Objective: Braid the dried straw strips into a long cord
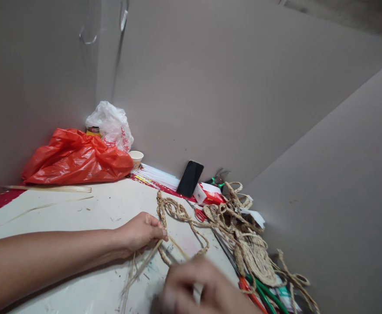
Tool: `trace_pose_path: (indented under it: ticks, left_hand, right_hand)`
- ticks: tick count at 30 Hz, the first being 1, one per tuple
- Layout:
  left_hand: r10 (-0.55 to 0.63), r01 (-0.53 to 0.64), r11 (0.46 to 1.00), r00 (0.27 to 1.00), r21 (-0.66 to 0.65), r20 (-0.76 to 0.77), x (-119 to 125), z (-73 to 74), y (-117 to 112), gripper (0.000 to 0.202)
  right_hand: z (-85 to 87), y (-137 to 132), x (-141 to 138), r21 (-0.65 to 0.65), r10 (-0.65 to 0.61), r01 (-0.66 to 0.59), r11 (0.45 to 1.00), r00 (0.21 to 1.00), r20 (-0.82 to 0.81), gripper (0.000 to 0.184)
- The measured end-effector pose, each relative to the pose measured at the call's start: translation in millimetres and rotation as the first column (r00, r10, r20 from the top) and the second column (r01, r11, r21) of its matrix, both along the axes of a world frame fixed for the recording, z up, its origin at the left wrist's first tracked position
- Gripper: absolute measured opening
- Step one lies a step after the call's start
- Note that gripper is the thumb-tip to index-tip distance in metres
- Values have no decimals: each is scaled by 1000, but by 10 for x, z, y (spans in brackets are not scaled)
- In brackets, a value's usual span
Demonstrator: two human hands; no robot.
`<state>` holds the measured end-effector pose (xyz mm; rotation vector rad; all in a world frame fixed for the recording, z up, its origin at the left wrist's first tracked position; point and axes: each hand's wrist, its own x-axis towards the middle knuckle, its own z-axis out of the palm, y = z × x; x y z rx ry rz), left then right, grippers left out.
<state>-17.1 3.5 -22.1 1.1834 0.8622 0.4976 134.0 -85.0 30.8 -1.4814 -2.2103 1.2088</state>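
My left hand (143, 231) is closed in a pinch on the end of a braided straw cord (178, 213), where loose straw strands (138, 270) fan out toward me. The braid loops away over the white table top (80, 209) to a heap of coiled braid (250, 248). At the bottom edge my right hand (200, 288) is blurred by motion, its fingers curled near the loose strands; what they hold is unclear.
A red plastic bag (76, 157) and a white plastic bag (110, 124) lie in the far corner beside a paper cup (136, 158). A black phone (190, 179) leans on the cardboard wall (243, 87). Red scissors (200, 214), a red-white box (209, 194) and green-handled tools (266, 296) lie by the heap.
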Motion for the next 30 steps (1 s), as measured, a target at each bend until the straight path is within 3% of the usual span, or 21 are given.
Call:
trace_pose_path:
  ticks: [1, 2, 3, 4, 5, 7, 8, 10, 15, 20, 25, 27, 30]
  left_hand:
    - [-10, 10, 1000, 1000, 1, 9, -4, 10, 2, 19]
    - [-17, 17, 1000, 1000, -2, 18, -6, 22, 1, 20]
    - [-19, 19, 1000, 1000, -4, 25, -6, 35, -3, 22]
    - [-18, 18, 1000, 999, -5, 31, -5, 45, -8, 23]
    - [-23, 23, 1000, 999, -2, 42, -4, 50, -14, 24]
    - [-41, 39, 999, 996, 28, 77, -1, 42, -18, 26]
    - [-60, 55, 997, 993, 54, 98, -1, 27, -14, 27]
    - [-112, 101, 990, 988, 102, 106, -4, -20, 13, 30]
    - [-172, 189, 941, 981, 279, -84, -51, -114, 134, 28]
    - [-194, 357, 777, 920, 518, -342, -129, 45, 161, 23]
    - [32, 488, 610, 772, 624, -635, -140, 260, 23, 26]
    - [104, 556, 554, 693, 620, -714, -123, 262, -62, 29]
    - [171, 624, 457, 637, 634, -751, -89, 184, -197, 21]
  right_hand:
    - [2, 83, 48, 95, -122, 123, 988, 992, -17, 37]
    - [-18, 173, 83, 238, -300, 309, 921, 951, -73, 37]
    - [-61, 262, 106, 329, -404, 428, 842, 904, -141, 33]
    - [-125, 343, 116, 334, -432, 473, 815, 881, -193, 31]
    - [-202, 411, 117, 265, -419, 469, 842, 879, -226, 32]
    - [-367, 503, 106, -19, -351, 359, 933, 899, -264, 41]
    - [-440, 529, 102, -136, -324, 296, 945, 902, -287, 45]
    - [-541, 558, 107, -294, -316, 218, 931, 883, -346, 48]
    - [-606, 597, 162, -464, -366, 139, 875, 817, -446, 44]
    - [-624, 567, 82, -582, -523, 154, 799, 657, -543, 41]
    - [-644, 490, -48, -560, -598, 286, 777, 612, -517, 34]
    - [-664, 467, -80, -554, -608, 304, 775, 595, -525, 37]
    - [-687, 445, -115, -552, -618, 321, 770, 589, -520, 46]
